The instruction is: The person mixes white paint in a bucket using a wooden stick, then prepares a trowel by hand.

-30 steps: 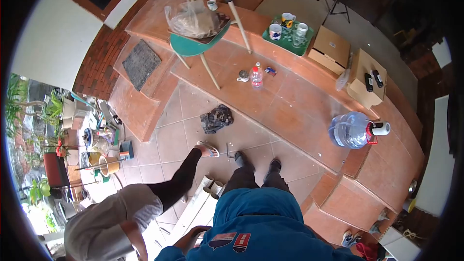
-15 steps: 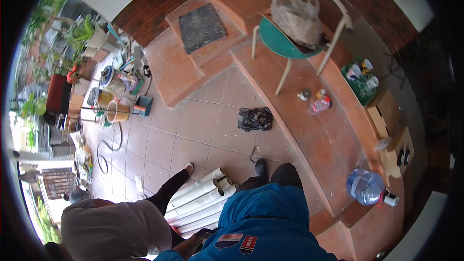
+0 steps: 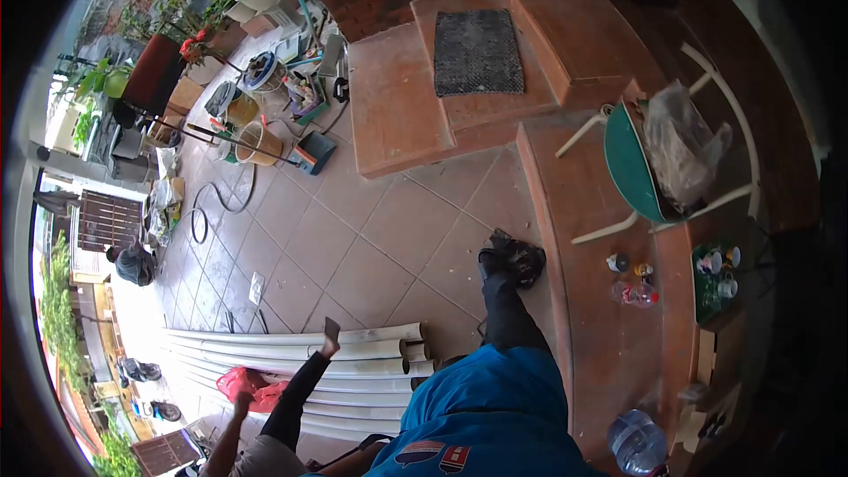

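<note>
Part of my left forearm and hand (image 3: 355, 460) shows at the bottom edge, beside my blue shirt (image 3: 481, 397); dark material lies near it and its fingers cannot be made out. My right hand is out of view. Several long white pipes (image 3: 353, 350) lie side by side on the tiles to my left. Another person (image 3: 265, 459) is at the pipes, one bare foot by them and a hand at a red bag (image 3: 265, 393) lying on top. My dark shoe is against a crumpled black bag (image 3: 530, 265).
Orange steps (image 3: 402, 106) with a grey mat (image 3: 478, 51) rise ahead. On the right ledge are a green chair (image 3: 632, 163) holding a plastic bag, bottles, a green tray (image 3: 707, 305) and a large water bottle (image 3: 636, 443). Buckets, a dustpan (image 3: 314, 152) and a hose lie left.
The view has turned and shifted left, showing more of the pipes and the red bag. The other person is now lower in view, leg across the pipes. My foot has moved forward to the black bag.
</note>
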